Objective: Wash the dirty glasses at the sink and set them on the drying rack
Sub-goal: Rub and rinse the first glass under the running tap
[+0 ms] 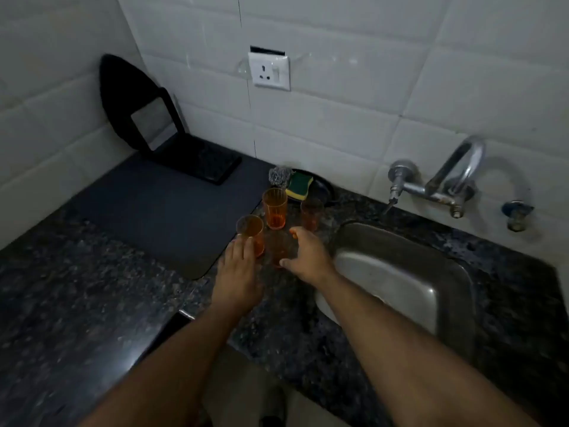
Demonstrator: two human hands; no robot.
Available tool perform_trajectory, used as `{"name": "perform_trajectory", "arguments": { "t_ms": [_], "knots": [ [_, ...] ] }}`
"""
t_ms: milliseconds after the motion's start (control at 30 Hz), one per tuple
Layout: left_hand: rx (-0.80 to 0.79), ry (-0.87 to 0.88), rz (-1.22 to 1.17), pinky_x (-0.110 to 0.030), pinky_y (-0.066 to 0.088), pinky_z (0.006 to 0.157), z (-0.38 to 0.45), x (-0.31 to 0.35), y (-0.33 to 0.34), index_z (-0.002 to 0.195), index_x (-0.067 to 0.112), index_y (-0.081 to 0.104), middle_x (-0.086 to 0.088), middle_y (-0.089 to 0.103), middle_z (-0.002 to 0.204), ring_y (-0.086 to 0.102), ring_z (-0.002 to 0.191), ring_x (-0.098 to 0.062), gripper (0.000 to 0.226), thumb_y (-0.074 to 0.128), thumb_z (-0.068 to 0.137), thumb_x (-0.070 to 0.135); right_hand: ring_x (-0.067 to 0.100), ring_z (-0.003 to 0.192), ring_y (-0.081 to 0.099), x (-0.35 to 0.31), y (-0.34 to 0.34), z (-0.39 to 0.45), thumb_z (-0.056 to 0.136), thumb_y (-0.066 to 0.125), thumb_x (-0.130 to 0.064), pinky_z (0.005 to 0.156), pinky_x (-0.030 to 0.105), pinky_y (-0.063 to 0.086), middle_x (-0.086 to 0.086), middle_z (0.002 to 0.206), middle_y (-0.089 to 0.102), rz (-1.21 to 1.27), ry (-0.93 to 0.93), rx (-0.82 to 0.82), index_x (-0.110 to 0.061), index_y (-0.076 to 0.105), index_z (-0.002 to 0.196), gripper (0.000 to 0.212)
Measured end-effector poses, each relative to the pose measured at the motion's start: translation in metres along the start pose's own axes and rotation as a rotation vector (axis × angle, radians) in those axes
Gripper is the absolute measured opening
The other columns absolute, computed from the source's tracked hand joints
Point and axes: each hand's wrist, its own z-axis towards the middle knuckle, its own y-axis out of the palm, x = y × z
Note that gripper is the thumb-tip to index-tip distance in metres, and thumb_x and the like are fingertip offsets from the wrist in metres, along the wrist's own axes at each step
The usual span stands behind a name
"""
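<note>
Left hand (238, 272) lies flat, fingers together, tips touching the nearest orange glass (251, 231). Right hand (308, 254) spreads thumb and fingers around a blurred glass (278, 246), grasp unclear. Beyond stand 2 more glasses (275, 208), then the sponge (299, 186).

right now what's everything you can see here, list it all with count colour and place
glasses: four, orange, on the counter left of the sink
sink: one, steel, set in the counter at right
tap: one, chrome, on the wall above the sink
sponge: one, green and yellow, in a dark dish behind the glasses
scrubber: one, silver, beside the sponge
mat: one, dark, on the counter at left
socket: one, white, on the tiled wall
left hand: at the nearest left glass
right hand: open around a near glass
</note>
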Motion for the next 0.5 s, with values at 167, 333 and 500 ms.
{"name": "perform_trajectory", "arguments": {
  "t_ms": [167,333,500],
  "knots": [
    [-0.109,-0.182,-0.034,-0.056,0.028,0.123,0.001,-0.010,0.028,0.162,0.009,0.005,-0.020,0.008,0.169,0.013,0.155,-0.039,0.116,0.078,0.078,0.039,0.018,0.112,0.065,0.009,0.024,0.023,0.067,0.092,-0.034,0.095,0.032,0.055,-0.003,0.121,0.068,0.010,0.034,0.006,-0.024,0.058,0.132,0.074],
    [-0.219,-0.198,-0.031,-0.053,0.035,0.119,0.005,-0.019,0.045,0.159,0.010,0.013,-0.018,0.022,0.163,0.024,0.150,-0.037,0.111,0.080,0.077,0.044,0.014,0.106,0.068,0.013,0.034,0.031,0.070,0.093,-0.032,0.094,0.033,0.057,-0.009,0.113,0.070,0.070,0.055,0.020,-0.027,0.060,0.126,0.065],
    [-0.343,-0.169,0.009,-0.045,0.043,0.110,0.011,-0.020,0.047,0.152,0.010,0.032,-0.013,0.041,0.149,0.037,0.140,-0.032,0.092,0.078,0.081,0.045,0.007,0.099,0.064,0.017,0.034,0.028,0.075,0.092,-0.028,0.084,0.021,0.046,-0.014,0.105,0.064,0.145,0.054,0.010,-0.024,0.058,0.128,0.063]
  ]
}}
